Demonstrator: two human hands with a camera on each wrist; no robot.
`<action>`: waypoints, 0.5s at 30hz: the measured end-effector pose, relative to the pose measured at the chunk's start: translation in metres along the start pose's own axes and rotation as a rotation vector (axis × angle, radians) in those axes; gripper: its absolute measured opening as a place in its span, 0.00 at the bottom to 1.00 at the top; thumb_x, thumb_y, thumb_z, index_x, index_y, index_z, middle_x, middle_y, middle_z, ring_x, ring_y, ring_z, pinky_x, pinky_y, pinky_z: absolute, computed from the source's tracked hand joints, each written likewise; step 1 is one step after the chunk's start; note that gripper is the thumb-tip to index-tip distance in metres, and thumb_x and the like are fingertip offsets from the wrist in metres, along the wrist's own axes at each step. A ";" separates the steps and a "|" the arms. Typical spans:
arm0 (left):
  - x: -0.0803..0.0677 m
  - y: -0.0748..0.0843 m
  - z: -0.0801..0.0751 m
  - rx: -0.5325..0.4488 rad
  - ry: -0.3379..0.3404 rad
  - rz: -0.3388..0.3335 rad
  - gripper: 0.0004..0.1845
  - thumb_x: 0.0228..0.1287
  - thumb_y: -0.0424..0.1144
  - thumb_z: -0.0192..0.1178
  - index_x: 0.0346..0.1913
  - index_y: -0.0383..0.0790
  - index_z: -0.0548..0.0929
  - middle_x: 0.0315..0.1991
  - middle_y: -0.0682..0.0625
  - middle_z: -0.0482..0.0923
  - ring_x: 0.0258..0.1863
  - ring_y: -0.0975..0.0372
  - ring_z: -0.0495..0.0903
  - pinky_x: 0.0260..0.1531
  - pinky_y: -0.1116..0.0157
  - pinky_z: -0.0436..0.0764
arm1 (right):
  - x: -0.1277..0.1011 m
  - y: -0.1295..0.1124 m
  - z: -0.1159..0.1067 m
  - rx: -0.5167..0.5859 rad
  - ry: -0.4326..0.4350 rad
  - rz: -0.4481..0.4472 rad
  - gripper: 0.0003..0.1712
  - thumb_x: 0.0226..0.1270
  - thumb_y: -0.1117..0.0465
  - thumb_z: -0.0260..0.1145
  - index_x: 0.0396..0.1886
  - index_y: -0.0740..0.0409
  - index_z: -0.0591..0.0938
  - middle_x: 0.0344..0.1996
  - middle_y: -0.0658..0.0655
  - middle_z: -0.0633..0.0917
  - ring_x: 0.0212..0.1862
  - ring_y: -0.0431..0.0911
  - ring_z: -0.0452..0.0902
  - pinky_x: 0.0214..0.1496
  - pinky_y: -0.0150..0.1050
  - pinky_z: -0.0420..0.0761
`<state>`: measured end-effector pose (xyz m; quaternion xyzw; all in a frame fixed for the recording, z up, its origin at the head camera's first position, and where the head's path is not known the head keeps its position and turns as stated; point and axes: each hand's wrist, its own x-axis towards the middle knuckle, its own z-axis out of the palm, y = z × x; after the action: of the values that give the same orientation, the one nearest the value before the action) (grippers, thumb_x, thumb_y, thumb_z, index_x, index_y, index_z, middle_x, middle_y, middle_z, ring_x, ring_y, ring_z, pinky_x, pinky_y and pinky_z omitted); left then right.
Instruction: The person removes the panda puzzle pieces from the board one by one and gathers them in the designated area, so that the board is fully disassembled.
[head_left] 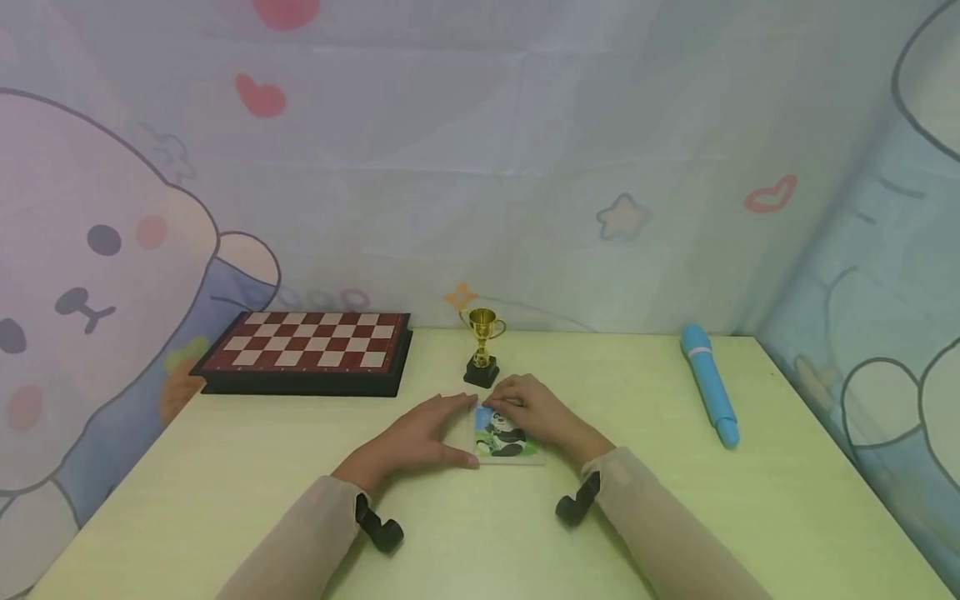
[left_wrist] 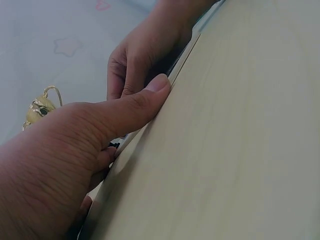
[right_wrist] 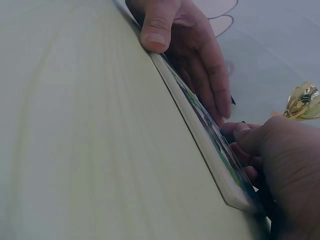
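Observation:
A thin flat board with a panda picture (head_left: 504, 440) lies on the pale green table (head_left: 225, 467), just in front of a small gold trophy (head_left: 482, 342). My left hand (head_left: 448, 429) holds its left side, the thumb (left_wrist: 150, 95) pressed on the near edge and the fingers laid over the face. My right hand (head_left: 528, 410) rests on the far right part with fingers curled down onto the picture. The right wrist view shows the board's white edge (right_wrist: 200, 137) between the left hand (right_wrist: 192, 50) and the right hand (right_wrist: 282, 170). What lies under the right fingertips is hidden.
A red and cream chessboard (head_left: 307, 348) sits at the back left. A blue pen-shaped stick (head_left: 708, 383) lies at the right. A printed cloth backdrop (head_left: 525, 167) walls the table's back and sides. The trophy (right_wrist: 302, 100) stands close behind the hands.

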<state>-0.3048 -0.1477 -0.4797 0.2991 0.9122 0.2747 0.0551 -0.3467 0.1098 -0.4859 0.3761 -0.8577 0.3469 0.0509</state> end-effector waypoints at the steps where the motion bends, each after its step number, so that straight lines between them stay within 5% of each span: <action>1: 0.000 0.000 0.000 -0.008 0.002 -0.024 0.55 0.46 0.74 0.69 0.77 0.60 0.63 0.76 0.56 0.61 0.77 0.47 0.52 0.74 0.44 0.55 | 0.000 0.000 0.000 0.011 -0.003 0.018 0.11 0.74 0.60 0.64 0.48 0.53 0.90 0.48 0.51 0.85 0.55 0.50 0.76 0.60 0.52 0.74; 6: 0.001 0.001 0.001 -0.026 -0.006 -0.078 0.57 0.43 0.75 0.70 0.77 0.61 0.62 0.76 0.59 0.61 0.77 0.46 0.50 0.73 0.43 0.57 | 0.000 -0.002 -0.001 0.077 -0.021 0.112 0.11 0.75 0.59 0.62 0.47 0.51 0.90 0.52 0.51 0.84 0.58 0.51 0.74 0.63 0.54 0.72; 15: 0.001 0.000 0.000 -0.006 0.005 -0.064 0.57 0.42 0.76 0.70 0.77 0.61 0.62 0.75 0.59 0.62 0.77 0.48 0.52 0.73 0.45 0.57 | 0.000 -0.002 0.000 0.072 0.027 0.118 0.11 0.76 0.57 0.62 0.45 0.51 0.90 0.48 0.48 0.84 0.55 0.47 0.75 0.60 0.49 0.75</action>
<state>-0.3057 -0.1472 -0.4795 0.2689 0.9206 0.2764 0.0622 -0.3454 0.1090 -0.4843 0.3218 -0.8646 0.3850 0.0283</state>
